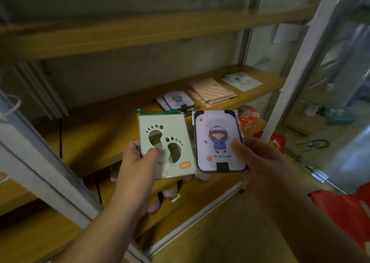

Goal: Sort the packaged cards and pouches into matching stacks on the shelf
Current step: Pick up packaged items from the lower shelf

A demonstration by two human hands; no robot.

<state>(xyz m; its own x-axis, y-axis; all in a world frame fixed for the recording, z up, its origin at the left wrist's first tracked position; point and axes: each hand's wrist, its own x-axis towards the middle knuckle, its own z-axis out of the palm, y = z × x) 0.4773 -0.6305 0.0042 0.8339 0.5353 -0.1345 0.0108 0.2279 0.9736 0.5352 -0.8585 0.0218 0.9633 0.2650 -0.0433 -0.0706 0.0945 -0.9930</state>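
The left hand [140, 158] pinches the footprint card [166, 146]; the right hand [258, 158] grips the cartoon pouch [219, 142] above the shelf [96, 134]. Slick wrapping (probably plastic) could slip, or each could land on a mismatched stack [212, 91].

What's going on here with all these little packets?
A person is sorting packaged cards. The left hand holds a pale green footprint card; the right hand holds a lilac cartoon-girl pouch. On the wooden shelf behind lie three piles: matching lilac pouches, pink striped packets and a white card. No footprint pile shows yet.
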